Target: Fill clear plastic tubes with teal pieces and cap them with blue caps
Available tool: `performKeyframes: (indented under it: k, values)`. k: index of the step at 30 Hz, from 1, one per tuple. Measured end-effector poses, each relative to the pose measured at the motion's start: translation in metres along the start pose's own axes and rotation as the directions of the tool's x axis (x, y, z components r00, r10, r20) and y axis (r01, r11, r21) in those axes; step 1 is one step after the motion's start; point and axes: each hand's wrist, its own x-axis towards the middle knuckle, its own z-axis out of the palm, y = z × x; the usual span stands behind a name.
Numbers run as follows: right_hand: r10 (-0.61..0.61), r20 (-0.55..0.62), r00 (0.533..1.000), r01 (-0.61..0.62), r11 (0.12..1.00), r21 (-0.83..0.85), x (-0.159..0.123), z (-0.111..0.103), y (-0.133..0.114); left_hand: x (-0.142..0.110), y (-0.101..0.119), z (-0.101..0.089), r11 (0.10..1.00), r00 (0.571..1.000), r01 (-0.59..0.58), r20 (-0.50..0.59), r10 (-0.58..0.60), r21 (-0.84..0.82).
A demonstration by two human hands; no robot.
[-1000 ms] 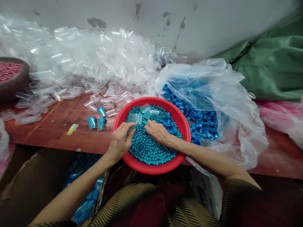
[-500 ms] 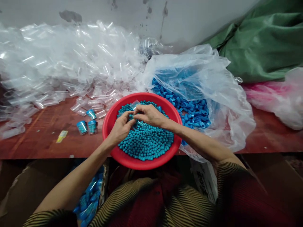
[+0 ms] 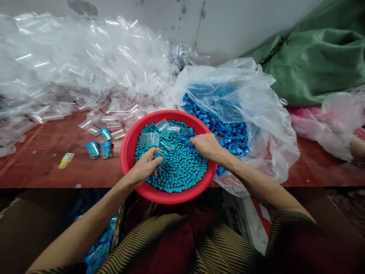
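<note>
A red basin holds many small teal beads, with several clear plastic tubes lying on top of them. Over the left part of the beads, my left hand curls its thumb and fingers around what looks like a clear tube with beads, largely hidden by the fingers. My right hand is closed at the basin's right side, its fingertips on a blue plastic cap. A few more blue caps lie on the beads beside and below these fingertips.
Left and behind is a large heap of clear tubes. Several bead-filled tubes with blue caps stand left of the basin. A clear bag of blue caps lies right. Another person's arm shows at the right edge.
My hands have parted: the right moved right to the blue caps, while the left drew slightly down. More blue caps now show in the basin. Another person's arm has appeared at the right.
</note>
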Motion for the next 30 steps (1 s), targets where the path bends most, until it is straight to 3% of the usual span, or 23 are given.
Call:
performKeyframes:
  k: [6,8,11,17,22,27,30]
  values:
    - [-0.131,0.092,0.987,0.142,0.983,-0.117,0.018,0.026,-0.010,-0.001,0.000,0.001,0.998,0.989,0.036,0.145,-0.028,-0.053]
    - [-0.186,0.047,0.981,0.191,0.972,-0.136,0.021,0.027,-0.014,-0.003,0.001,0.000,0.992,0.977,0.074,0.205,-0.052,-0.104]
    - [-0.279,-0.060,0.959,0.265,0.949,-0.172,0.019,0.027,-0.022,-0.003,0.001,-0.001,0.982,0.977,0.107,0.202,-0.075,-0.154]
    - [-0.201,-0.003,0.980,0.201,0.978,-0.063,0.015,0.025,-0.023,0.001,0.000,-0.002,0.978,0.980,0.120,0.175,-0.090,-0.169]
    - [-0.248,0.076,0.966,0.249,0.969,0.000,0.022,0.030,-0.027,0.001,0.001,-0.003,0.981,0.978,0.122,0.185,-0.094,-0.149]
    - [-0.258,0.031,0.966,0.254,0.963,0.092,0.019,0.032,-0.032,0.000,0.000,-0.001,0.987,0.973,0.123,0.206,-0.101,-0.101]
    - [-0.180,0.014,0.984,0.173,0.961,0.217,0.012,0.027,-0.035,0.001,-0.002,0.000,0.990,0.973,0.117,0.208,-0.100,-0.073]
